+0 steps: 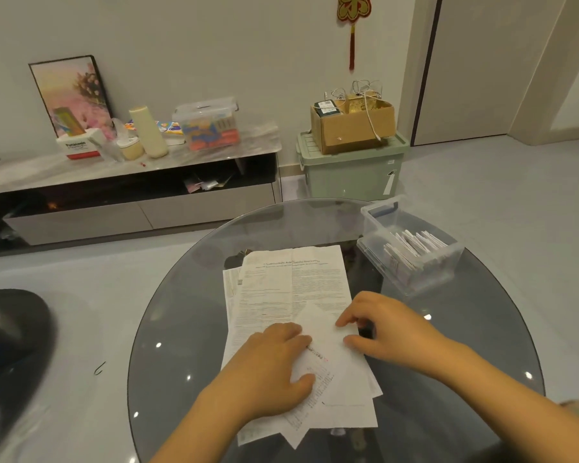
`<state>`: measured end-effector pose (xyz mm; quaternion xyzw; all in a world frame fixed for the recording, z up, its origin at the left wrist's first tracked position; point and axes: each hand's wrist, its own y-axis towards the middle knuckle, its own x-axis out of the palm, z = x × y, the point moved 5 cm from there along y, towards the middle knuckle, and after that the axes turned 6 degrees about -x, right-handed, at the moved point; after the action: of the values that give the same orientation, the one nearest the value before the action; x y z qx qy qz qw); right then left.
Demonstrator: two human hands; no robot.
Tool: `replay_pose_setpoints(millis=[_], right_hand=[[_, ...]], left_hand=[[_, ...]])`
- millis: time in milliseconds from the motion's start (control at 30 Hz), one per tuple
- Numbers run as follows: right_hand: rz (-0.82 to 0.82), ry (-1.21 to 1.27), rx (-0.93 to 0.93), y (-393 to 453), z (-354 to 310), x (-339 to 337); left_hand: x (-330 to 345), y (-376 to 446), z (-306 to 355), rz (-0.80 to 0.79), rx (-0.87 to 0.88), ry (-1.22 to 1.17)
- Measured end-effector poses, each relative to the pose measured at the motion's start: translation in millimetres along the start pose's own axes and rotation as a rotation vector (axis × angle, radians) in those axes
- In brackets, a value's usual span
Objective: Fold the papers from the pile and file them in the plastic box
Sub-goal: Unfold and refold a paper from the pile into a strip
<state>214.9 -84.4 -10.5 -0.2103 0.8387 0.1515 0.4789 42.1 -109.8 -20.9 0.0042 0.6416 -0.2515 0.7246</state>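
Note:
A pile of printed papers (281, 289) lies in the middle of the round glass table (181, 312). On top of it sits a smaller white sheet (328, 359), turned askew and partly folded. My left hand (271, 365) presses flat on its left part. My right hand (388, 325) pinches the sheet's right edge between thumb and forefinger. The clear plastic box (411, 248) stands at the table's far right and holds several folded papers standing upright.
A dark chair seat (10, 332) is at the left. Beyond the table stand a low TV console (131, 182) with clutter, a green storage bin (351, 168) carrying a cardboard box (351, 127), and a doorway at the right.

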Motion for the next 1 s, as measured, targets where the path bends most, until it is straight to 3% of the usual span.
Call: replay_pose_setpoints(millis=[300,534,634,1001], right_hand=[[-0.211,-0.063,-0.098,7.6,2.9,17.3],[-0.156,-0.119,-0.146,13.9,3.8,18.9],[-0.219,-0.076,-0.17,11.6,-1.4,25.4],[-0.305,-0.05,-0.179,4.6,-9.4,33.9]], left_hand=[[11.3,22.3,-4.4,-0.09,0.077,-0.013],[14.8,23.5,-5.2,-0.048,-0.15,0.128],[12.6,20.8,-9.0,-0.03,-0.177,0.125],[4.1,4.6,-9.0,-0.088,-0.026,0.04]])
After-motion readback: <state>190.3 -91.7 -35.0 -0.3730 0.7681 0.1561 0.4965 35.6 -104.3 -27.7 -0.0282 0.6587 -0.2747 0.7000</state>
